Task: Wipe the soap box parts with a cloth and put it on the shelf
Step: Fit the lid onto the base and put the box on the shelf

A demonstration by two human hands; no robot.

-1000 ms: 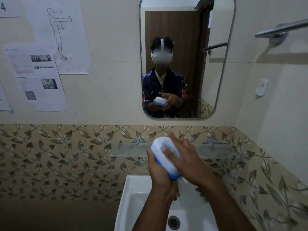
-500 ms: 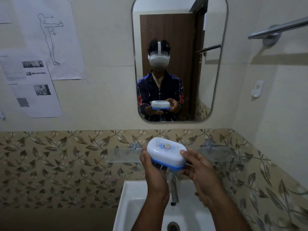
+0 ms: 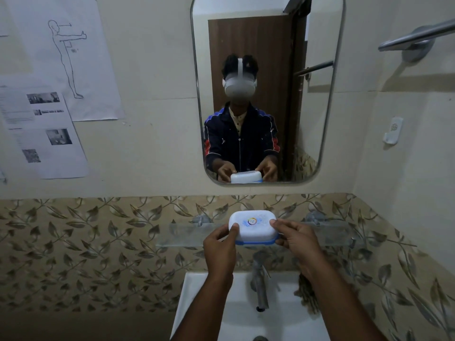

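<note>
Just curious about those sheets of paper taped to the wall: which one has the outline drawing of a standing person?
The upper sheet, nearest the mirror: it shows a line-drawn figure with one arm stretched forward. The lower sheet carries small photos and text instead.

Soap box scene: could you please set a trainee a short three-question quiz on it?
1. True or false: the soap box has its lid on.
2. Which hands hold the box? A) left hand only B) right hand only C) both
3. Fill in: the box is level with the glass ____, above the tap.

Key: 1 true; 2 C; 3 shelf.
</note>
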